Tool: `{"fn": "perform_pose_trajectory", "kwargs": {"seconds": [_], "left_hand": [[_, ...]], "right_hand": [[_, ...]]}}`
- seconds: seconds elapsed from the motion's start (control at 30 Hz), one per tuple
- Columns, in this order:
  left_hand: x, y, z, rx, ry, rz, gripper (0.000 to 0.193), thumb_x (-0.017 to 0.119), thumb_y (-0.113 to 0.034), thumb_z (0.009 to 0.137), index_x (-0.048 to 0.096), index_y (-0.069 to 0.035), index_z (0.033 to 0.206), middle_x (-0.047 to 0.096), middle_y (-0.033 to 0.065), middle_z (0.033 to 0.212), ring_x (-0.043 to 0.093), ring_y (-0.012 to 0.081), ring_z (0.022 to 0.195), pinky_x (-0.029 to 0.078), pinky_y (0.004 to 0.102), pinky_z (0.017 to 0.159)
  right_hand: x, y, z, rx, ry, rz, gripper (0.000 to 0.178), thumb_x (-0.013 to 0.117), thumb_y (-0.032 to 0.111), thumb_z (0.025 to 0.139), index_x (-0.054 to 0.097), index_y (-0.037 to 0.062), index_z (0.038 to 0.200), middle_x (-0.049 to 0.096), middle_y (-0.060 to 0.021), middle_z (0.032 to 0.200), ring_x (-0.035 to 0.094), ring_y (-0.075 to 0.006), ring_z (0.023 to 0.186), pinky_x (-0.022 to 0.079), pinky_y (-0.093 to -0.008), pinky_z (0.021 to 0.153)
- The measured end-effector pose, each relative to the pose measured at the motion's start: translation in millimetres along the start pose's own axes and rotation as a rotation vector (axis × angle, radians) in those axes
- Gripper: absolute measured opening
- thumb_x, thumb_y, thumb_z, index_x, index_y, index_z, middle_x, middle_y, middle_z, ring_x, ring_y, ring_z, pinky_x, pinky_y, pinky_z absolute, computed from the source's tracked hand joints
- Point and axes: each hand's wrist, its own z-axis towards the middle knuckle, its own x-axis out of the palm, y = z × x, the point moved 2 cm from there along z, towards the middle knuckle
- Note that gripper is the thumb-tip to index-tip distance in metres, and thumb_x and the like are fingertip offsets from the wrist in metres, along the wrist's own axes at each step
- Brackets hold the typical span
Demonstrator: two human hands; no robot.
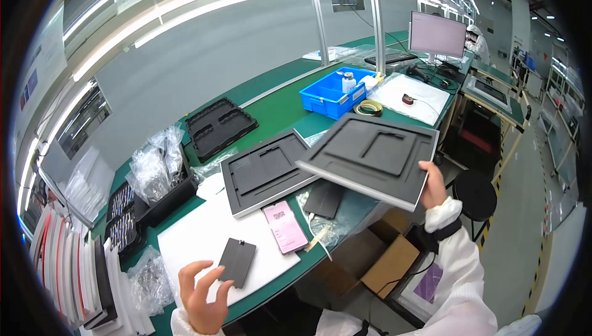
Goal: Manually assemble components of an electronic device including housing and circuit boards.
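Note:
My right hand point(433, 185) grips the right edge of a black foam tray point(370, 151) with a pale rim. That tray is tilted above the bench, its left corner over a second black foam tray point(265, 172) lying there. My left hand point(203, 293) is open, fingers spread, beside a small dark grey flat box-shaped device point(237, 263) on a white foam sheet point(185, 237). Whether the fingertips touch the device I cannot tell. A phone with a pink screen point(286, 227) and a dark flat device with a white cable point(324, 198) lie right of it.
A blue bin point(333, 97) with a white bottle stands at the back. At left are a black moulded tray point(219, 127), a black box point(161, 203) of plastic bags and stacked foam sheets point(74, 268). Cardboard boxes point(388, 265) and a stool point(475, 194) stand below the bench.

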Motion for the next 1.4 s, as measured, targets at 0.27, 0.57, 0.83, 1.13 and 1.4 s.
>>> {"fn": "perform_pose_trajectory", "kwargs": {"seconds": [0.27, 0.57, 0.83, 1.13, 1.4], "left_hand": [[-1, 33, -20, -0.198, 0.002, 0.038, 0.031, 0.07, 0.005, 0.065, 0.059, -0.002, 0.093, 0.057, 0.0136, 0.094, 0.055, 0.0276, 0.088, 0.044, 0.0339, 0.078], [0, 46, -12, -0.23, 0.068, 0.026, 0.029, 0.07, 0.007, 0.066, 0.061, -0.001, 0.093, 0.06, 0.0149, 0.095, 0.057, 0.0306, 0.089, 0.044, 0.0359, 0.079], [16, 33, 25, -0.181, 0.133, -0.18, 0.028, 0.071, 0.008, 0.065, 0.061, 0.0, 0.09, 0.061, 0.0143, 0.093, 0.059, 0.0275, 0.084, 0.047, 0.0321, 0.072], [54, 29, 54, -0.215, 0.309, -0.482, 0.027, 0.067, 0.01, 0.066, 0.06, 0.0, 0.09, 0.059, 0.0107, 0.092, 0.056, 0.0214, 0.08, 0.045, 0.0289, 0.071], [36, 95, 46, -0.467, 0.271, -0.374, 0.024, 0.063, 0.011, 0.071, 0.057, 0.001, 0.093, 0.056, 0.0086, 0.094, 0.054, 0.0165, 0.08, 0.045, 0.0264, 0.074]], "right_hand": [[-80, 16, 64, -0.151, -0.207, -0.05, 0.025, 0.052, 0.016, 0.081, 0.051, 0.0016, 0.102, 0.059, -0.0079, 0.092, 0.06, -0.0209, 0.082, 0.05, -0.0339, 0.076], [-105, -5, 82, -0.15, -0.288, 0.053, 0.028, 0.052, 0.016, 0.082, 0.05, 0.0009, 0.105, 0.057, -0.0095, 0.099, 0.058, -0.0229, 0.09, 0.049, -0.0358, 0.081], [-109, 6, 60, -0.219, -0.343, 0.018, 0.02, 0.052, 0.014, 0.081, 0.051, 0.0036, 0.098, 0.055, -0.0077, 0.095, 0.056, -0.0212, 0.088, 0.047, -0.0346, 0.08], [-118, 20, 73, -0.305, -0.323, 0.156, 0.031, 0.051, 0.016, 0.082, 0.049, 0.0021, 0.11, 0.056, -0.0085, 0.106, 0.055, -0.022, 0.097, 0.046, -0.0345, 0.084], [-129, 95, 240, -0.536, -0.337, 0.24, 0.026, 0.056, 0.011, 0.08, 0.05, 0.0035, 0.105, 0.056, -0.0086, 0.1, 0.056, -0.023, 0.089, 0.045, -0.0356, 0.079]]}}
